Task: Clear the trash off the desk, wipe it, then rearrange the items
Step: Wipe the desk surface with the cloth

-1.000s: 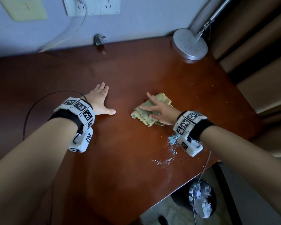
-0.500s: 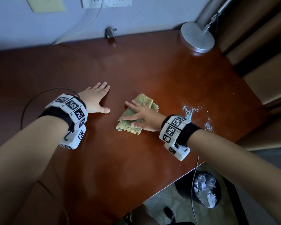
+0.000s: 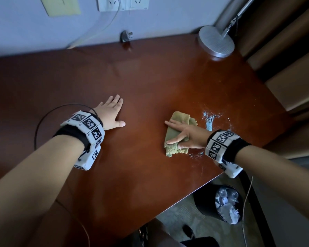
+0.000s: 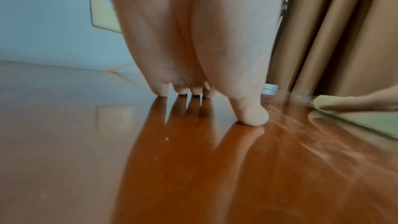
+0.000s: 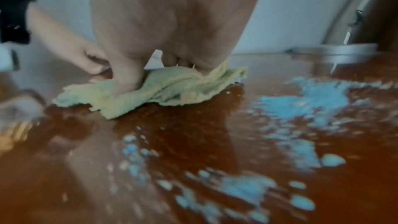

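Note:
A crumpled yellow-green cloth (image 3: pixel 177 132) (image 5: pixel 172 89) lies on the reddish-brown desk (image 3: pixel 150 77). My right hand (image 3: pixel 182 134) presses flat on it with fingers spread and straight. Blue powder or liquid spill (image 3: pixel 210 120) (image 5: pixel 305 101) is smeared on the desk just right of the cloth, and small specks (image 3: pixel 196 155) lie near my right wrist. My left hand (image 3: pixel 112 113) (image 4: pixel 193 91) rests flat on the desk to the left, fingers straight, holding nothing. The cloth (image 4: pixel 353 111) shows at the right edge of the left wrist view.
A round metal lamp base (image 3: pixel 216 41) stands at the desk's back right corner. A loose plug (image 3: pixel 126 36) lies at the back edge under wall sockets (image 3: pixel 122 4). A black trash bin (image 3: pixel 219 204) with crumpled trash sits on the floor below the desk's right corner. Brown curtains (image 3: pixel 284 50) hang at the right.
My right hand slid the cloth left across the desk, then back right toward the blue spill. The spill is now smeared beside the cloth. My left hand stayed flat in place.

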{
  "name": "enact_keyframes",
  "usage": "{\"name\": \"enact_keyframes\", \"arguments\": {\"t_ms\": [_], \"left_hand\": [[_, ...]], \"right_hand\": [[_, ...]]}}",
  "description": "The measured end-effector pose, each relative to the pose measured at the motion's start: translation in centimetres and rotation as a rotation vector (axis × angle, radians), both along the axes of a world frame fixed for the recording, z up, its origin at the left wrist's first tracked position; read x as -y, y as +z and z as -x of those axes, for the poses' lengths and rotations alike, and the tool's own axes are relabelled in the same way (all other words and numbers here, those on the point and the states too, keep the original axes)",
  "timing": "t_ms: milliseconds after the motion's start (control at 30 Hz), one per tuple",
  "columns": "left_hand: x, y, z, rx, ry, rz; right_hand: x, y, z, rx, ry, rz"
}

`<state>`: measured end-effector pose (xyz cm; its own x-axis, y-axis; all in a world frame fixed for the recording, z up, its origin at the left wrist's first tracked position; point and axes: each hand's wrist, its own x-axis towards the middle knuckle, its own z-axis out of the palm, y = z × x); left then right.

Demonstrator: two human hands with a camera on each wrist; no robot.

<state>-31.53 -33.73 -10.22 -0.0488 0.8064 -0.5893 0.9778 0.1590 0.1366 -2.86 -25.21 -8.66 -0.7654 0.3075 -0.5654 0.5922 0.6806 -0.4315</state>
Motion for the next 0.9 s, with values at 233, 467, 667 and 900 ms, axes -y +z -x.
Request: {"name": "enact_keyframes", "arguments": {"t_ms": [233, 467, 667, 900], "left_hand": [[1.7, -0.1, 0.4, -0.015, -0.035, 0.007], [3.6, -0.1, 0.7, -0.008, -0.015, 0.008], [3.7, 0.0, 0.5, -0.009, -0.002, 0.007], [4.4, 0.1, 0.3, -0.03, 0.017, 0.021]], "right_hand": [[0.6, -0.9, 5.5, -0.122, -0.31, -0.027], [1.8, -1.3, 8.7, 0.1, -0.393, -0.352], [2.1, -0.7, 10.9, 0.03, -0.343, -0.248], [4.3, -2.0, 12.5, -0.004, -0.404, -0.332]]}}
